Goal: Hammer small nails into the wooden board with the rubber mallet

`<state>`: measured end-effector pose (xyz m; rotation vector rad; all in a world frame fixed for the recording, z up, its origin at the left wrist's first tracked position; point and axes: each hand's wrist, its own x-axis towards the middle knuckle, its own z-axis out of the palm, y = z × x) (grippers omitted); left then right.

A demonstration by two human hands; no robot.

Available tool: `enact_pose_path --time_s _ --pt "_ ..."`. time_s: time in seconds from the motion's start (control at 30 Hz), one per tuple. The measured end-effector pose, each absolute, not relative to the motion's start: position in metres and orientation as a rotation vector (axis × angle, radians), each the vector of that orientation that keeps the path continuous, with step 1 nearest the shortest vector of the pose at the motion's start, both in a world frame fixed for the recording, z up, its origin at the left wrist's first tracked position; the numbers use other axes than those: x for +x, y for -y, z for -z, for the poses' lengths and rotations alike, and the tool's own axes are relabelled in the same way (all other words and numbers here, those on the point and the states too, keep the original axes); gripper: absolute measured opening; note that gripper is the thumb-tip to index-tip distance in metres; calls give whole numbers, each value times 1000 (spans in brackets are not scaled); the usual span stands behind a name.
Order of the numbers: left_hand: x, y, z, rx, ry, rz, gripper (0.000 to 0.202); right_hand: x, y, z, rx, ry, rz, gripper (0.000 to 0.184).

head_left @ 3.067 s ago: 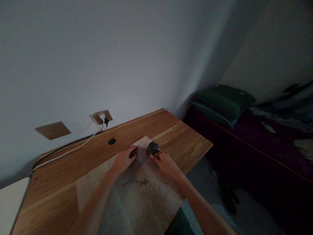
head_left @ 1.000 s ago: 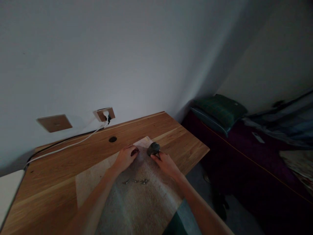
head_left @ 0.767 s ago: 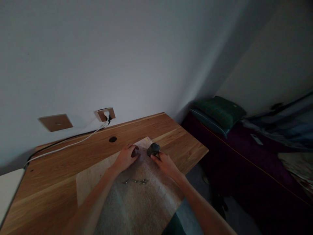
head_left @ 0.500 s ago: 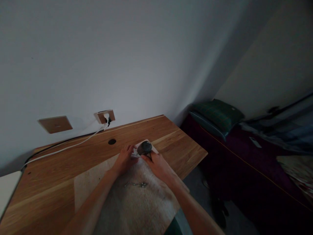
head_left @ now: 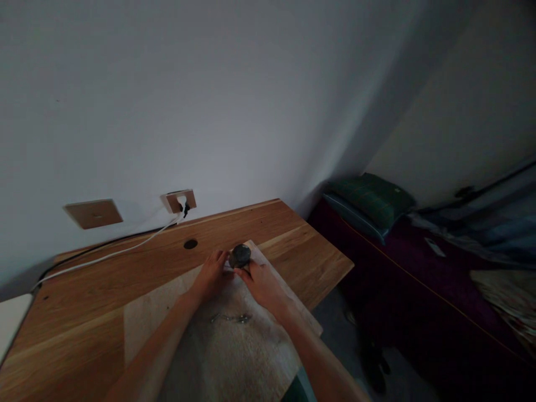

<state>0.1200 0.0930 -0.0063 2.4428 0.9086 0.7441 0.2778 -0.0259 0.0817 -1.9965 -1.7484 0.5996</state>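
Observation:
My right hand (head_left: pixel 262 282) is closed around a dark, rounded, stone-like lump (head_left: pixel 240 256) near the far corner of a pale wooden board (head_left: pixel 268 352). Its lower part is hidden by my fingers. My left hand (head_left: pixel 211 271) rests on the board just left of the lump, its fingers bent together at the tips. Whatever lies between those fingertips is too small and dim to name. Nearer to me, a few small shiny metal pieces (head_left: pixel 230 318) lie on the board between my forearms.
The board lies on a brown wooden table (head_left: pixel 293 234) against the wall. White and black cables (head_left: pixel 125 249) run along the table's back edge to a wall socket (head_left: pixel 181 201). A dark round hole (head_left: pixel 190 244) is in the tabletop. At right stands a bed with a green pillow (head_left: pixel 372 198).
My right hand and the dark lump have shifted slightly left, closer to my left hand's fingertips. The view has moved a little; the metal pieces stay on the board.

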Motion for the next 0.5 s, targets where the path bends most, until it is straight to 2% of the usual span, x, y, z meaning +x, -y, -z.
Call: enact_pose_path --time_s 0.27,0.37,0.5 --pt "121 -91 0 2445 -906 -744 11 310 53 -73 -1989 1520 -622 29" --pt "121 -89 -3 2421 -882 -750 9 324 67 -61 -2006 1510 -661 27" --pt "120 -88 -9 2396 -829 -742 21 328 74 -48 -1986 1529 -679 26"
